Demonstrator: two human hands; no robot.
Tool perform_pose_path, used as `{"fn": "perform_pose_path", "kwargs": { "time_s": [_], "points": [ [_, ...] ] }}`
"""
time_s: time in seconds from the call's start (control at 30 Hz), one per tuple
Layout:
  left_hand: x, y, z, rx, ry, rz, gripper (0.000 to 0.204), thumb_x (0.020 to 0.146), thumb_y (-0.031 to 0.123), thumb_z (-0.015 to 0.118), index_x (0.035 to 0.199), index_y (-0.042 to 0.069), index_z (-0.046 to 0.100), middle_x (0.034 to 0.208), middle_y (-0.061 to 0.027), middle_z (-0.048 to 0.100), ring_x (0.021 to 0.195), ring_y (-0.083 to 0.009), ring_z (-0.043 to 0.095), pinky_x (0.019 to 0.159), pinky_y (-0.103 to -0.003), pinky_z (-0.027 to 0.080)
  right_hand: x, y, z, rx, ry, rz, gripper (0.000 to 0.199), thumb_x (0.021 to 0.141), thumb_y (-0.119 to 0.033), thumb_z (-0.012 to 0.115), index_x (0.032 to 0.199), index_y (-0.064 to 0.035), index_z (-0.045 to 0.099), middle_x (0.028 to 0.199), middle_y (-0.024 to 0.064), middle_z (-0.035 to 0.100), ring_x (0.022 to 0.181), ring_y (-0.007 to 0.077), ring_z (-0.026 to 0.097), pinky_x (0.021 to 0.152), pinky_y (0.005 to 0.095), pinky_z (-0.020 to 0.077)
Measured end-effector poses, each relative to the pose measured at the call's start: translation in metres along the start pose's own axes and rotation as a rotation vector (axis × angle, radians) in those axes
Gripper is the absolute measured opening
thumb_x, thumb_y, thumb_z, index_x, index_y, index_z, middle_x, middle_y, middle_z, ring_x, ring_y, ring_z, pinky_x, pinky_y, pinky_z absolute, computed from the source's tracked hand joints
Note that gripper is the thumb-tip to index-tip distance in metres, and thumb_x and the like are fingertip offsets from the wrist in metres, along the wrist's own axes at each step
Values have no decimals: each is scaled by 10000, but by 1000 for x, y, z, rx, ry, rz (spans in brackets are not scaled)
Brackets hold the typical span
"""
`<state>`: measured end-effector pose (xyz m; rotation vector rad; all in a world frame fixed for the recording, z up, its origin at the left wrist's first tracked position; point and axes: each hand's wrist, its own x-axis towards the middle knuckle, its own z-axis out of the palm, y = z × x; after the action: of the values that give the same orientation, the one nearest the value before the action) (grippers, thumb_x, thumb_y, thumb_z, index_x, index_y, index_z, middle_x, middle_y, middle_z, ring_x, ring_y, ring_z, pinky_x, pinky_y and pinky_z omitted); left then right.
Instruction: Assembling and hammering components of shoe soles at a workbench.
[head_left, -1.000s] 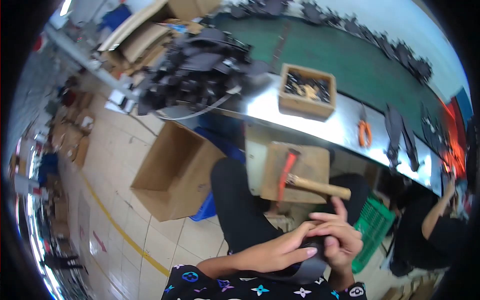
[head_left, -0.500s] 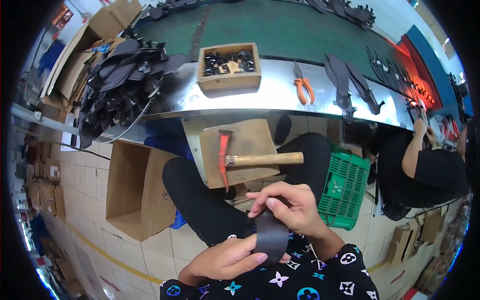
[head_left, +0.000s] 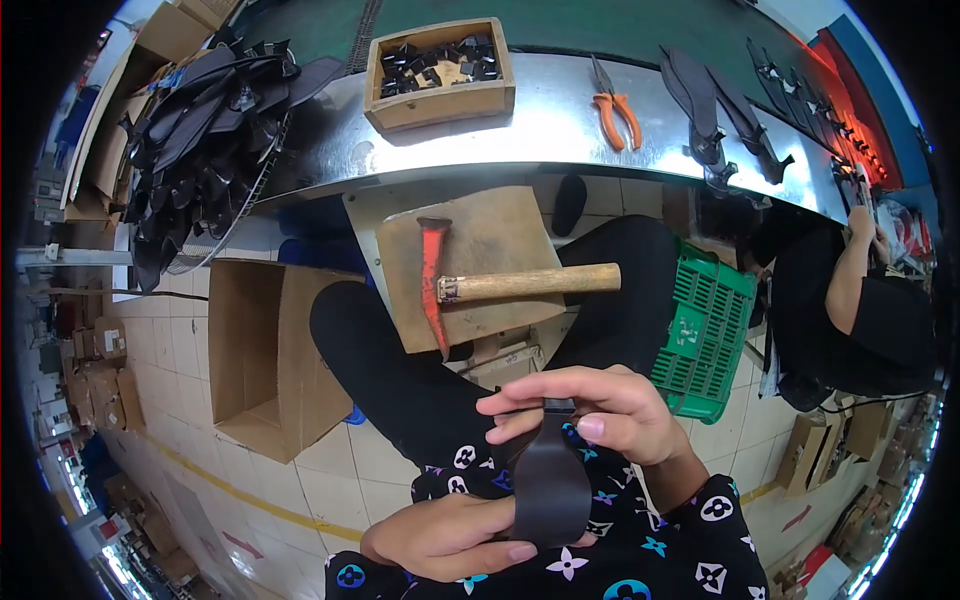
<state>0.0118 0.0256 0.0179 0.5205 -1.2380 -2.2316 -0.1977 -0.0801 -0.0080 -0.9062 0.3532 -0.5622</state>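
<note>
Low over my lap, my left hand [head_left: 450, 535] is closed on a dark brown, leather-like strap [head_left: 553, 490], thumb across its broad lower part. The strap bends in a curve and narrows towards its upper end. My right hand [head_left: 615, 410] grips that narrow end, fingers on the far side and thumb on the near side; a small black tip shows between them. Ahead of my hands a hammer [head_left: 530, 284] with a red head and wooden handle lies on a brown board [head_left: 480, 235] between my knees.
On the metal bench stand a wooden box [head_left: 440, 108] of small black pieces, orange-handled pliers [head_left: 615, 118] and dark sandal soles [head_left: 695, 105]. A sole pile [head_left: 210, 120] is at left. A cardboard box [head_left: 290, 370] and green crate [head_left: 705, 335] flank my legs. Another person [head_left: 865, 300] sits at right.
My view has tilted down, so the bench sits higher in the picture. My right hand's fingers have straightened over the strap's upper end, and more of the strap shows.
</note>
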Motion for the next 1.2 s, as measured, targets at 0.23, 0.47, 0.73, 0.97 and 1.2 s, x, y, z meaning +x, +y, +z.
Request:
{"fn": "perform_pose_path", "kwargs": {
  "time_s": [0.23,0.47,0.73,0.97,1.2],
  "points": [
    [-13,2,13,289,263,95,328,1067,268,460,1193,-25,536,901,-153,637,777,-239,607,720,-346,476,16,17,34,-263,196,-37,287,988,-195,528,1037,78,598,905,246,703,810,330,725,799,470,599],
    [15,-40,1,412,546,321,431,1037,339,544,957,-85,546,863,-188,582,873,-189,520,794,-408,449,54,89,-64,-434,-260,-783,347,1068,-216,413,1199,84,527,1239,364,568,867,325,680,677,341,601],
    [-26,-34,-7,424,806,266,361,997,282,605,1130,-53,614,1052,-167,668,983,-204,591,872,-375,476,92,22,-17,-703,-185,-307,394,1068,-267,480,1315,28,566,1232,149,638,1063,236,612,903,351,504],
    [-128,-10,-68,658,1982,488,239,1019,241,569,1068,33,676,928,-46,676,856,-162,640,797,-319,518,66,4,-47,-877,252,-186,417,1062,-176,486,1424,31,471,1366,183,561,1176,271,593,922,354,535],
    [-264,130,-180,567,1944,1271,311,1042,251,543,1151,-20,649,1020,-6,653,922,-101,576,863,-267,456,-27,8,-72,-793,780,-277,296,1055,-157,488,1202,52,636,1025,153,723,893,214,685,792,350,564]
  ]
}}
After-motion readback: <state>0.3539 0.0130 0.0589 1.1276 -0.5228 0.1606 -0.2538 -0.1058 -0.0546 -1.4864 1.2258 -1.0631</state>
